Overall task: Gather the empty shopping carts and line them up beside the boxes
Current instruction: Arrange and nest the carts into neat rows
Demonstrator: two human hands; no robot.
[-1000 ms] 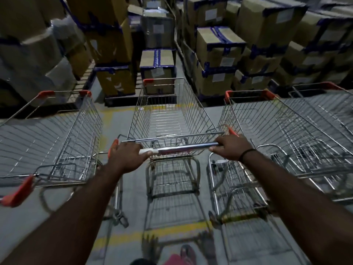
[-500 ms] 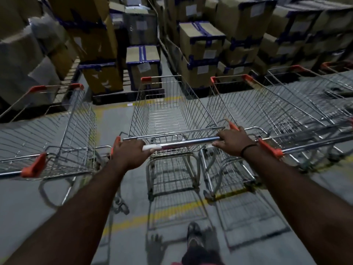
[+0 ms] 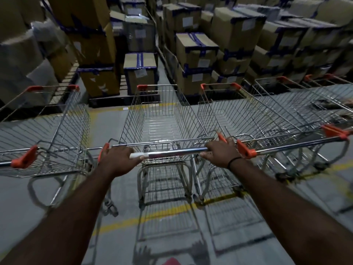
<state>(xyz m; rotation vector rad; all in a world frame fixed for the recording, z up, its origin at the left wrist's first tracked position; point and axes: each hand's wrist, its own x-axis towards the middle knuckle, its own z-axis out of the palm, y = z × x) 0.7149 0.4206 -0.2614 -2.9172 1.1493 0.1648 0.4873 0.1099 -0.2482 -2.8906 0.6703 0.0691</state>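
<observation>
Gripping the middle cart (image 3: 162, 119) by its bar (image 3: 175, 153)

Left cart (image 3: 57, 134) stands apart on the grey floor (image 3: 107, 131). Left hand (image 3: 118, 159) wraps the bar of the middle cart; right hand (image 3: 219, 152) wraps its other end. Right cart (image 3: 248, 119) sits just beside, boxes (image 3: 196, 60) stacked ahead.

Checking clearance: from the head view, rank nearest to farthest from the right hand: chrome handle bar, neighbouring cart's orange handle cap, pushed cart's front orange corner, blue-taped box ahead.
1. Chrome handle bar: held in the right hand.
2. Orange handle cap: just to its right.
3. Front orange corner: cart's far end.
4. Blue-taped box: beyond that, straight ahead.
</observation>
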